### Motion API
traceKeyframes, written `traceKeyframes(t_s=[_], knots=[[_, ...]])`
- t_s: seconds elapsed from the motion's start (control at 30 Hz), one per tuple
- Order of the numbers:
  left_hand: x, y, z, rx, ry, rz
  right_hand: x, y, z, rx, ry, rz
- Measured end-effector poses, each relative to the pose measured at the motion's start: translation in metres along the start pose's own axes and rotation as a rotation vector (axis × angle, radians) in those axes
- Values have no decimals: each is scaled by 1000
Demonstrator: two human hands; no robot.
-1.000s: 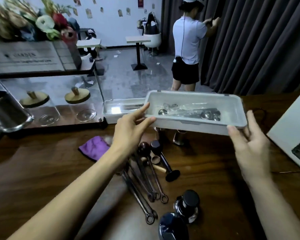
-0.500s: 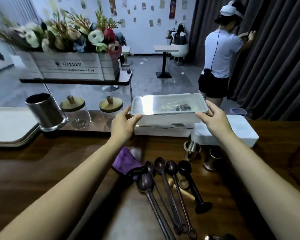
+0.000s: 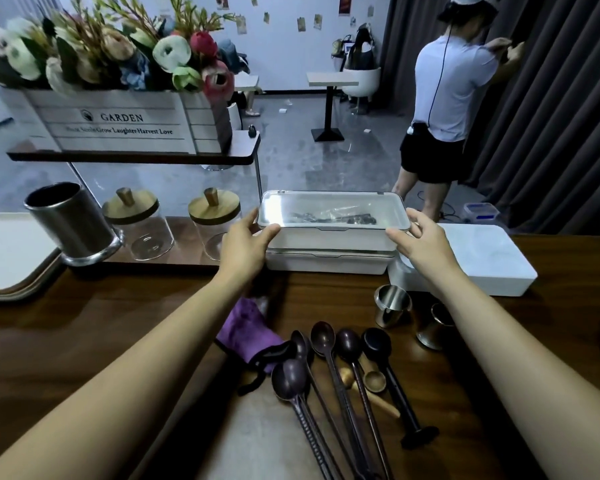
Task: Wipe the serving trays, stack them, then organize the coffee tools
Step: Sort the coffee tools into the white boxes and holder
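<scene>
Plastic box (image 3: 329,233), likely stiff, light and slick, is best held as now: left hand (image 3: 245,244) and right hand (image 3: 421,242) clasping its ends.

You stood in what looked like a café, at a dark wooden counter (image 3: 84,341). Near you lay long coffee spoons (image 3: 329,368) and two small steel cups (image 3: 392,306). A white box (image 3: 333,237) of small metal tools sat at the far edge, with a serving tray (image 3: 11,258) at the left. Glass jars (image 3: 142,233) with wooden lids and a steel canister (image 3: 70,223) stood under a shelf carrying a "GARDEN" flower crate (image 3: 118,123). Beyond were a pedestal table (image 3: 329,81), a white tub chair (image 3: 361,77), small wall pictures (image 3: 302,24) and a dark curtain (image 3: 551,133) on the right.
</scene>
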State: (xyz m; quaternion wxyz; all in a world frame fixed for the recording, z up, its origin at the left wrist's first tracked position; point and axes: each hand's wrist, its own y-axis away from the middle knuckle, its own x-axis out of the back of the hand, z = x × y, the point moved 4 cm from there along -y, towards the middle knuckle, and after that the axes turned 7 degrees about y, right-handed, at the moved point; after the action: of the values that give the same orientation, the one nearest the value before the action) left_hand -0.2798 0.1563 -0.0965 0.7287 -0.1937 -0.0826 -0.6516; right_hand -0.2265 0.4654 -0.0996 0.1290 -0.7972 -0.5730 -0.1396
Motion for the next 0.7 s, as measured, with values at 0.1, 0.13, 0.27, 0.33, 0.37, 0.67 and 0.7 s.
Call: traceKeyframes(t_s=[0.1, 0.13, 0.27, 0.33, 0.37, 0.67, 0.7], knots=[[1, -1, 1, -9, -42, 1, -3, 3, 1, 16, 35, 25], [1, -1, 2, -20, -58, -2, -4, 3, 0, 26, 49, 32], [0, 5, 9, -49, -101, -5, -3, 2, 2, 30, 146, 43], [0, 7, 11, -66, -124, -12, -2, 2, 3, 19, 175, 37], [0, 7, 11, -71, -139, -17, -2, 3, 2, 18, 186, 34], [2, 12, 4, -90, -213, -115, -1, 9, -5, 10, 255, 15], [3, 14, 2, -92, -209, -132, 0, 9, -6, 6, 259, 14]])
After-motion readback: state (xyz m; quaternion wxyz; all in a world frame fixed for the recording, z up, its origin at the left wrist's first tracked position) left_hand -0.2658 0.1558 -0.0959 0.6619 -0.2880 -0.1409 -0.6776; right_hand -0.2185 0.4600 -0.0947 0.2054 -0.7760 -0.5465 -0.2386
